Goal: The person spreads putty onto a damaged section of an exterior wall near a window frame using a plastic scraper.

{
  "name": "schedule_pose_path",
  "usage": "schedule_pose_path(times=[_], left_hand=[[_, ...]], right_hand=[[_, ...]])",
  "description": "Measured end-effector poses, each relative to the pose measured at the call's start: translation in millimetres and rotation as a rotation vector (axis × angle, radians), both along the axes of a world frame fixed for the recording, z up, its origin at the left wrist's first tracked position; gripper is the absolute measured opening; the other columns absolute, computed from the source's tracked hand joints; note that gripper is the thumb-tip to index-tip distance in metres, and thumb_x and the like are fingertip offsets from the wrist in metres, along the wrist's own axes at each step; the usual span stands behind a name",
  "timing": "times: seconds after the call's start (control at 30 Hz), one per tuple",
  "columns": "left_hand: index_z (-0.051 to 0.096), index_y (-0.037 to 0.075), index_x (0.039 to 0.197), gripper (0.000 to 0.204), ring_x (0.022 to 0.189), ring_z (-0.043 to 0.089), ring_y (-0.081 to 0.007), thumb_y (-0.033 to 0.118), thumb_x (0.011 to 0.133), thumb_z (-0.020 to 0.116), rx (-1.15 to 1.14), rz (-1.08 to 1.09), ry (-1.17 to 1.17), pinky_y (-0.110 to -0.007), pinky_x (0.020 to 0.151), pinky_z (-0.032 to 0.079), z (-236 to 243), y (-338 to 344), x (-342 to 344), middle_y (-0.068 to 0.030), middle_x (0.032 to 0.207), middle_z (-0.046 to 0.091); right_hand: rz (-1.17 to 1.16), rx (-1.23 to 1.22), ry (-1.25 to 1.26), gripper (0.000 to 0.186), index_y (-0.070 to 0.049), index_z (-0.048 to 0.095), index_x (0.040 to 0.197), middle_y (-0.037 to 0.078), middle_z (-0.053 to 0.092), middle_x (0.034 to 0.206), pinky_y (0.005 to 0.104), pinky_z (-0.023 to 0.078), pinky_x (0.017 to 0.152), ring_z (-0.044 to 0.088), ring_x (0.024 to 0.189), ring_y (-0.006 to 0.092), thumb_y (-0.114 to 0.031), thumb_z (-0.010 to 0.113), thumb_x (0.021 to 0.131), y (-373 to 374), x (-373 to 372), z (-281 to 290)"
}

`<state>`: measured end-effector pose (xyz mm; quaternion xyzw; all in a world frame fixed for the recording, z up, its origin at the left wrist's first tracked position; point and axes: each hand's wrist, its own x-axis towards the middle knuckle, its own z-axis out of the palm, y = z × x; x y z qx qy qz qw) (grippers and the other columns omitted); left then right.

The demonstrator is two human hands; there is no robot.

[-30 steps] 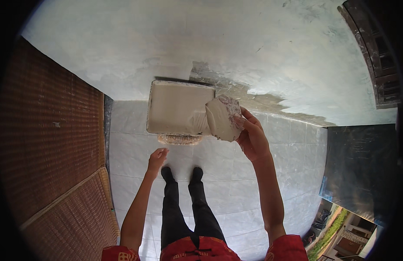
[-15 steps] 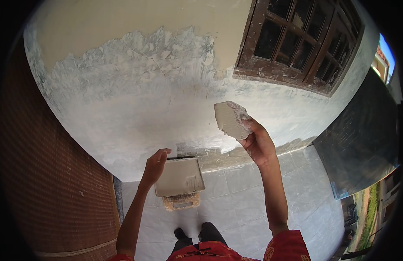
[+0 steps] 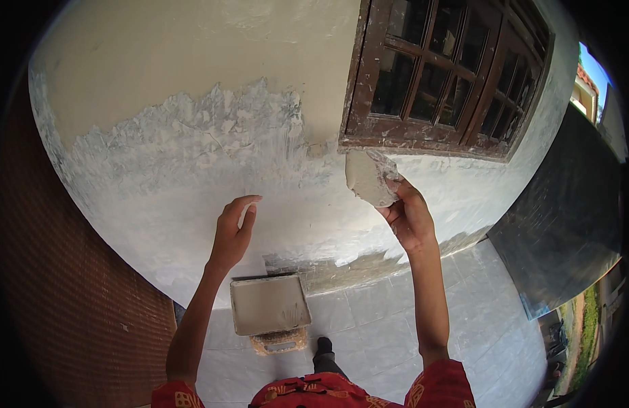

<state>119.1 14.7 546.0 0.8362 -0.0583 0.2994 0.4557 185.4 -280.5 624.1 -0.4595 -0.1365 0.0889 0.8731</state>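
My right hand (image 3: 411,216) is closed on the edge of a flat putty spreader (image 3: 370,179), its face coated with beige-grey putty. The spreader is just below the lower frame of the brown window (image 3: 442,81), in front of the wall; whether it touches the wall I cannot tell. My left hand (image 3: 234,230) is raised before the wall, holding nothing, fingers loosely extended and thumb apart. Below it, a rectangular tray (image 3: 268,302) with smooth putty in it rests on a small, stained stool (image 3: 279,341). The wall (image 3: 192,183) carries patchy white putty under a cream upper area.
A brown woven screen (image 3: 76,272) stands along the left. To the right hangs a dark sheet (image 3: 566,211). Grey tiles (image 3: 369,326) cover the floor, and bare grey cement (image 3: 341,268) shows along the wall's foot.
My left hand has risen from beside the tray to the middle of the wall. The spreader in my right hand is now closer to the window frame. The view has shifted.
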Motion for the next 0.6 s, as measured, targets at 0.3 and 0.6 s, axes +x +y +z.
schedule_pose_path(times=[0.3,0.6], left_hand=[[0.056,0.005,0.115,0.023,0.115,0.047,-0.0291,0.010,0.092,0.050,0.207,0.201,-0.239,-0.037,0.098,0.036,8,-20,79,-0.0116,0.116,0.057],[0.053,0.005,0.119,0.031,0.130,0.035,-0.0338,0.006,0.088,0.050,0.478,0.471,-0.596,-0.044,0.103,0.028,39,6,148,-0.0115,0.128,0.051]], right_hand=[[-0.151,-0.203,-0.241,0.028,0.002,0.053,0.116,0.009,0.064,0.099,0.0281,0.053,0.072,0.064,0.086,0.0144,-0.002,0.053,0.088,18,99,-35],[-0.730,-0.684,-1.301,0.040,-0.008,0.064,0.111,0.011,0.067,0.100,0.0320,0.050,0.081,0.063,0.088,0.0247,0.008,0.058,0.075,65,144,-71]])
